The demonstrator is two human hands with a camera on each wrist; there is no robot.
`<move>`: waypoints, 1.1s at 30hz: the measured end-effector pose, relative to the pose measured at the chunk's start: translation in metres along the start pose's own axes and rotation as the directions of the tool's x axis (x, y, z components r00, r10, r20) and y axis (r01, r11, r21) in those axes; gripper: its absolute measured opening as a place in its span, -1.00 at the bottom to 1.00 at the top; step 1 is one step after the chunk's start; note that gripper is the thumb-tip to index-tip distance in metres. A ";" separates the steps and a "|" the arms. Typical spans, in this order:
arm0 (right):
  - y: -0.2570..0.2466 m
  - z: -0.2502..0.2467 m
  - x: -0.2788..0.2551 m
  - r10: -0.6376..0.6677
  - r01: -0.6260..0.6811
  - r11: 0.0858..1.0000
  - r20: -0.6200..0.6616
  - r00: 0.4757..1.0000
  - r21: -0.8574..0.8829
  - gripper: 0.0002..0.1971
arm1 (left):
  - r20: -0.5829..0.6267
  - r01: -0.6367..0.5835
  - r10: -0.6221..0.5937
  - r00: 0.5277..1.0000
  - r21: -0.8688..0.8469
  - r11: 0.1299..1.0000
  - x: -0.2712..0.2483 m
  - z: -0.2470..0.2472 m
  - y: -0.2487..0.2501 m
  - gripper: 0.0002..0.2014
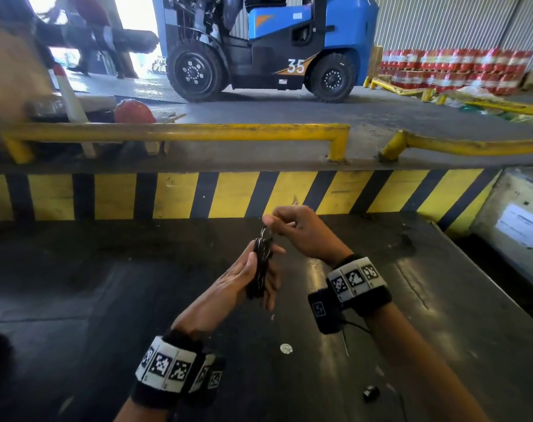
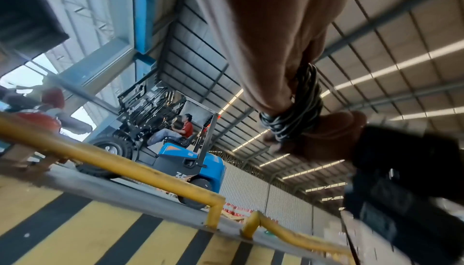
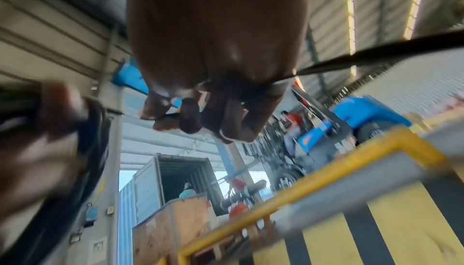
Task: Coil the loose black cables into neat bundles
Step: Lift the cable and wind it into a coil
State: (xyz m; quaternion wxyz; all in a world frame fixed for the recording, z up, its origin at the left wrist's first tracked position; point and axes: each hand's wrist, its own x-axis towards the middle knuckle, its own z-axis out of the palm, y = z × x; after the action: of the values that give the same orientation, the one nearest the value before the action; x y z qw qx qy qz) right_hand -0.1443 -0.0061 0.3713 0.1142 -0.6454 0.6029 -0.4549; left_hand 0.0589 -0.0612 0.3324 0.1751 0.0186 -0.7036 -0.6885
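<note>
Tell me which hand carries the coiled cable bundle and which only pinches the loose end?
The left hand carries the cable bundle against its palm; the right hand, above it, only pinches the loose end.

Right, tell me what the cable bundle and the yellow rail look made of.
Cable bundle, gripped in the left hand: black, glossy jacket, likely plastic or rubber; highlights glint along its strands. Yellow rail: painted metal tube, apparently; the paint is scuffed and worn dark in places.

Cable bundle (image 1: 261, 271): in the left hand (image 1: 246, 277), above the dark table (image 1: 107, 300).
Right hand (image 1: 301, 231): just right of and above the bundle, pinching its top end.
Striped barrier (image 1: 167, 194): behind the table.
Guard rail (image 1: 174, 130): above and behind the barrier.
Forklift (image 1: 265, 47): beyond the rail.
Stacked packs (image 1: 454, 70): right of the forklift.
</note>
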 end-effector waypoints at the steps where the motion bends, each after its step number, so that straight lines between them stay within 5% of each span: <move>1: 0.008 0.010 -0.005 0.020 -0.020 0.998 0.008 1.000 0.063 -0.64 | 0.001 -0.017 0.018 1.000 -0.055 0.998 -0.001 0.000 0.003 -0.53; 5: 0.033 0.056 -0.033 0.097 -0.101 0.947 0.027 0.995 0.305 -0.63 | -0.082 -0.134 0.123 0.989 -0.138 0.981 0.002 -0.007 0.012 -0.50; 11: 0.016 0.103 -0.068 0.093 -0.121 0.913 0.092 0.991 0.389 -0.60 | -0.302 -0.308 0.281 0.911 -0.046 0.950 0.032 -0.035 0.018 -0.45; 16: -0.005 0.094 -0.073 0.083 -0.098 0.990 0.150 0.985 0.098 -0.62 | -0.388 -0.154 0.225 0.894 0.206 0.966 0.049 -0.058 -0.003 -0.57; 20: -0.011 0.058 -0.071 0.052 -0.038 0.991 0.102 0.993 -0.129 -0.71 | -0.316 0.056 0.078 0.945 0.395 0.917 0.042 -0.064 -0.024 -0.70; 25: -0.021 0.007 -0.056 0.018 0.017 0.932 0.092 0.996 -0.363 -0.82 | -0.136 0.122 -0.069 0.988 0.431 0.894 0.022 -0.040 -0.038 -0.52; 30: -0.020 -0.026 -0.038 -0.037 0.048 0.942 0.042 0.998 -0.333 -0.82 | 0.025 0.081 -0.088 0.996 0.217 0.973 0.009 -0.008 -0.029 -0.59; 33: -0.013 -0.027 -0.033 -0.015 0.019 0.989 0.032 0.999 -0.145 -0.88 | 0.060 0.075 -0.077 0.995 0.040 0.996 0.006 0.000 -0.020 -0.57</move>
State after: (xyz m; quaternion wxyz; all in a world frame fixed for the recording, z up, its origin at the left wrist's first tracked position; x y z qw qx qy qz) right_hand -0.1502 0.0370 0.3807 0.0723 -0.6641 0.6271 -0.4007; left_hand 0.0485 -0.0638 0.3143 0.1265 0.0274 -0.7203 -0.6814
